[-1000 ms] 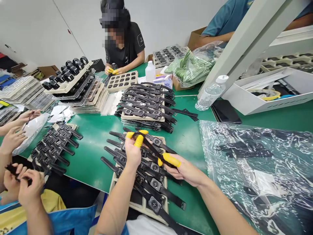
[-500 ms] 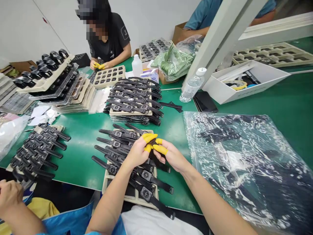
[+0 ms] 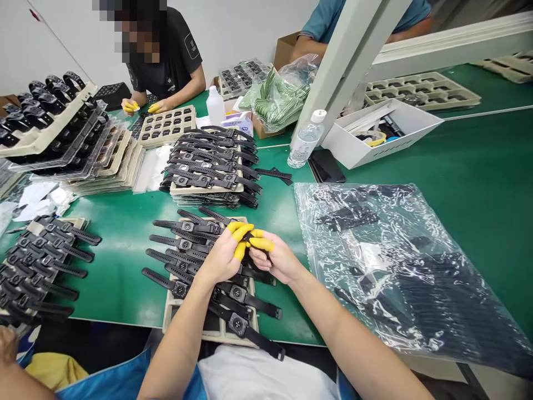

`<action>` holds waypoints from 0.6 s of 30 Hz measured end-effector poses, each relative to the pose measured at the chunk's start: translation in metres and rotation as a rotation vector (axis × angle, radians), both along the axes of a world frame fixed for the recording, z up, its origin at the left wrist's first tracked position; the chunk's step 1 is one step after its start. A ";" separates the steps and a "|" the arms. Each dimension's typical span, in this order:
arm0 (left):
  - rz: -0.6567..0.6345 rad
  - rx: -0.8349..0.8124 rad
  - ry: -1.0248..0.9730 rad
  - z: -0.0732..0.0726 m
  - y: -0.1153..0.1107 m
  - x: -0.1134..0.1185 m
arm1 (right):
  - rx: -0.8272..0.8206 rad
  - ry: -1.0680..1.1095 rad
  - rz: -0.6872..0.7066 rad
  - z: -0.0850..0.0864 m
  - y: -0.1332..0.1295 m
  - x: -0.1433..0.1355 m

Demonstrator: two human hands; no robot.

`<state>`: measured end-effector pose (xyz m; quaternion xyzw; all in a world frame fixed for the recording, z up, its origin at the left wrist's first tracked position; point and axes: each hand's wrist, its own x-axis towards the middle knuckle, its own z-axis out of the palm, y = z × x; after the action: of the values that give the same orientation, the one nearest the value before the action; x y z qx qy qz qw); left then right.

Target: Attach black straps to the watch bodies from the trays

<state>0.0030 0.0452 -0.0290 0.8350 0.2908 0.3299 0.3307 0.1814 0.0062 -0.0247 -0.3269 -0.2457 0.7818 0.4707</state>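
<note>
The dark piece (image 3: 247,239) sits between the left grip (image 3: 220,256) and right grip (image 3: 278,256), both pinched nearly closed on it, neither clearly nearer. Fingers mask its long axis. Beneath both grips lies the tray (image 3: 222,333) of watches (image 3: 238,324).

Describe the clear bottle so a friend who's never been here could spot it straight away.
On the green table, find the pale post slanting down from above. By its foot, left of the open white box, stands the clear bottle. It is see-through, with a white cap and printed label, unlike the milky white bottle farther back.
</note>
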 end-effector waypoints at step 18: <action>-0.004 0.110 0.071 0.010 0.000 0.001 | 0.154 -0.213 -0.012 -0.001 -0.001 0.003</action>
<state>0.0036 0.0453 -0.0194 0.8638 0.2821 0.3148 0.2743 0.1843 0.0056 -0.0256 -0.3723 -0.3517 0.7188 0.4702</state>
